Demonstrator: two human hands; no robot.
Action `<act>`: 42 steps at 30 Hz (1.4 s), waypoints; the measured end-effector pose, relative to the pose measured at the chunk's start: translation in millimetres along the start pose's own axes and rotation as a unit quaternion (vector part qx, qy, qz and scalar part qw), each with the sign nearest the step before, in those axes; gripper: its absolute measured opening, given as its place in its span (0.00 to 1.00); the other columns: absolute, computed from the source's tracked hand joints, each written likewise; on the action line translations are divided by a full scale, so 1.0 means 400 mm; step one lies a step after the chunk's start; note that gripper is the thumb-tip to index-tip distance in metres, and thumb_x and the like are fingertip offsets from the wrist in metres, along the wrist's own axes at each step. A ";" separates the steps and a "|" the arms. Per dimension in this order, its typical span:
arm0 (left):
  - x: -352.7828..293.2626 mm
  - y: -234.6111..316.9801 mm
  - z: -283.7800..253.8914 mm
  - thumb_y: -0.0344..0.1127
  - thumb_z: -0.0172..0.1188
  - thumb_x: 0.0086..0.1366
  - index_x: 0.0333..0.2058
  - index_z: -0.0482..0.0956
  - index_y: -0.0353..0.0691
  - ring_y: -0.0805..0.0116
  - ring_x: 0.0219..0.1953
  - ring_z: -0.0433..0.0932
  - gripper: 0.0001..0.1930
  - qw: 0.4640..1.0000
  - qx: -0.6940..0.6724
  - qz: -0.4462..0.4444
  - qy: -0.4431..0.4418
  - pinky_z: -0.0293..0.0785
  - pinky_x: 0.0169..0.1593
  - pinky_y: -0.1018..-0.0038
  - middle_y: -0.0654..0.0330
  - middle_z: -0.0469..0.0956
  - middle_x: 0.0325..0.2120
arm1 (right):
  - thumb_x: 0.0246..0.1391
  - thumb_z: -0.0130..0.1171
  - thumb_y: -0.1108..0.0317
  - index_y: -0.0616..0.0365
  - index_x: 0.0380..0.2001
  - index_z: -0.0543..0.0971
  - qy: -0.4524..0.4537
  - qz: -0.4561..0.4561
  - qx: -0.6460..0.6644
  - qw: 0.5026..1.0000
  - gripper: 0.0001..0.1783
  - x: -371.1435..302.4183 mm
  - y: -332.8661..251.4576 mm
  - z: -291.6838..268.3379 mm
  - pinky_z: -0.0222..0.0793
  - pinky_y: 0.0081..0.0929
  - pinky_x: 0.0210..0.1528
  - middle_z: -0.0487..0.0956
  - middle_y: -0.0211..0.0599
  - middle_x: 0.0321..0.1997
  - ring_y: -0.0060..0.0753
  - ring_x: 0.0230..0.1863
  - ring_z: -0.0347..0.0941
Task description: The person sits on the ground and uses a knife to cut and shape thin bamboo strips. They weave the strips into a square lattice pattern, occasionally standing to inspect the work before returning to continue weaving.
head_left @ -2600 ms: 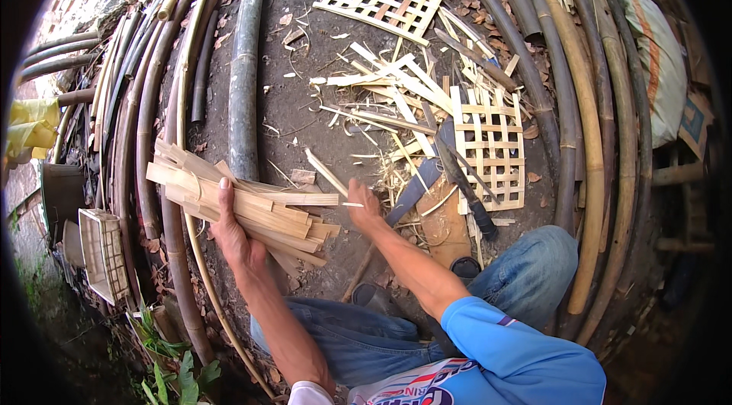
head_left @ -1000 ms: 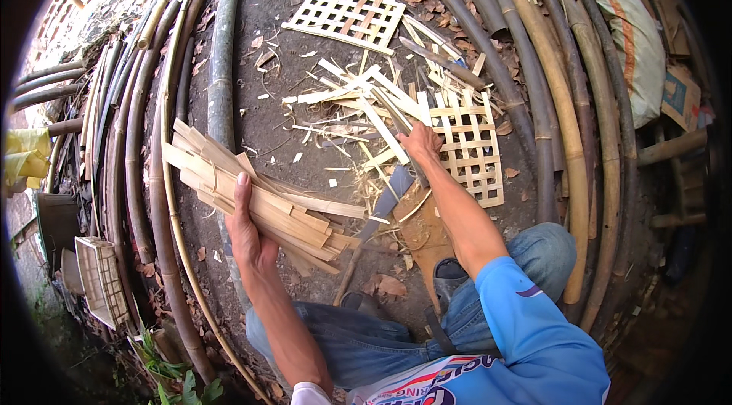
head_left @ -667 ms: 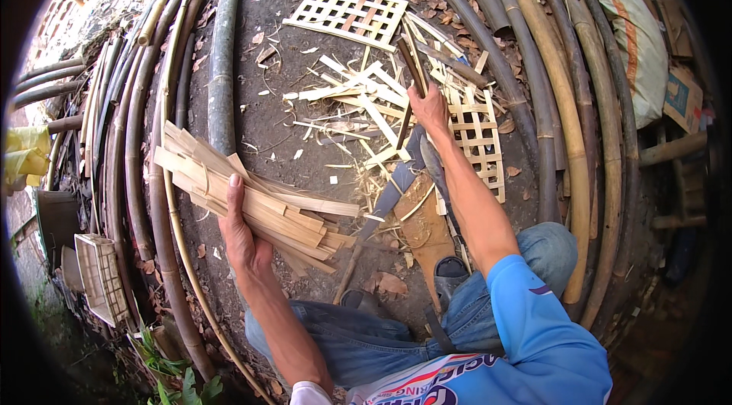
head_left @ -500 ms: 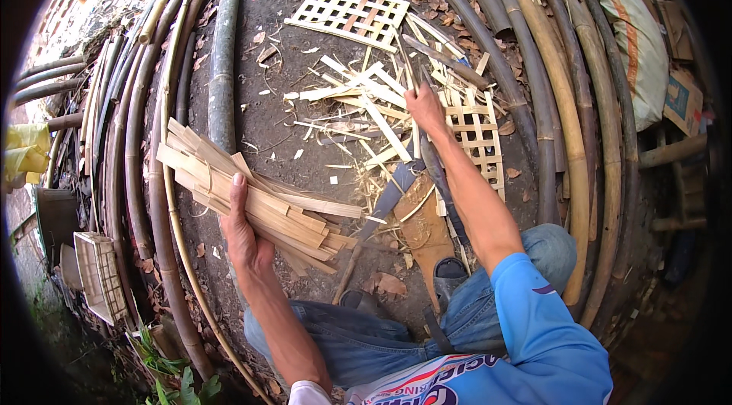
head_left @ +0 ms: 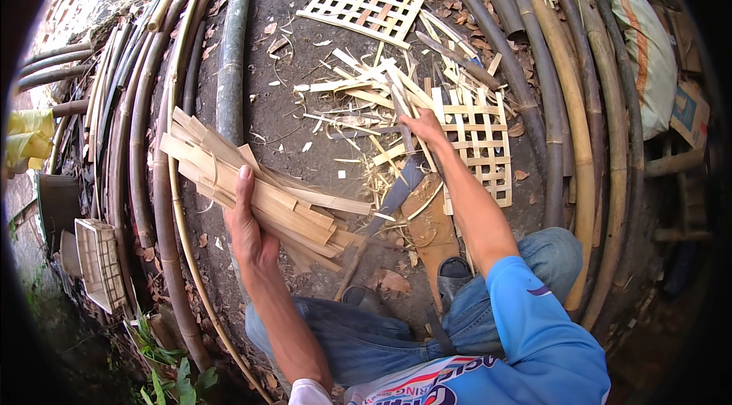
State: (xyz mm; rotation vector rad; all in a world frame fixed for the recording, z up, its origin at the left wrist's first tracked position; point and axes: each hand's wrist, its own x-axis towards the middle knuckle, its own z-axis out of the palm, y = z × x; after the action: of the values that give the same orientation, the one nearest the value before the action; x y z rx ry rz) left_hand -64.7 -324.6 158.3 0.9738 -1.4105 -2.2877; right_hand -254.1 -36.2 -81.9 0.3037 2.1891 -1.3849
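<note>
My left hand [head_left: 255,241] is closed round a fanned bundle of flat bamboo strips [head_left: 267,199], its thumb pressed on top. The bundle slants across the left of my lap, above the ground. My right hand [head_left: 425,128] reaches forward with curled fingers round a few thin bamboo strips [head_left: 400,92], whose far ends point away from me over a loose pile of strips and shavings [head_left: 358,88]. Part of what it grips is hidden by the fingers. Right beside that hand lies a woven bamboo lattice panel [head_left: 476,146]. A dark flat blade-like piece [head_left: 402,188] lies below it.
Another woven lattice panel [head_left: 364,11] lies farther off. Long bamboo poles [head_left: 232,62] run along the left, and more poles [head_left: 560,54] along the right. A brown board [head_left: 428,222] lies by my feet. A pale plastic crate [head_left: 99,264] and a white sack [head_left: 644,62] stand at the sides.
My right hand has drawn back slightly toward me, and thin strips now show in its grip. The left hand holds the bundle almost as before. The view has shifted a little.
</note>
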 end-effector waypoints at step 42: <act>0.009 -0.003 -0.012 0.41 0.73 0.59 0.57 0.66 0.32 0.67 0.43 0.79 0.34 1.000 0.001 0.009 0.002 0.79 0.48 0.70 0.57 0.76 0.42 | 0.56 0.62 0.68 0.50 0.48 0.79 -0.031 -0.135 -0.290 0.947 0.15 -0.031 -0.093 -0.006 0.70 0.22 0.22 0.78 0.31 0.27 0.22 0.21 0.70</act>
State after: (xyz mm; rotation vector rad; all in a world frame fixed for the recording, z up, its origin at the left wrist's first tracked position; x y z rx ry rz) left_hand -63.8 -329.2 154.4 0.9615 -1.4142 -2.2696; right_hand -261.3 -49.9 -45.7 -0.2598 2.5262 -0.7934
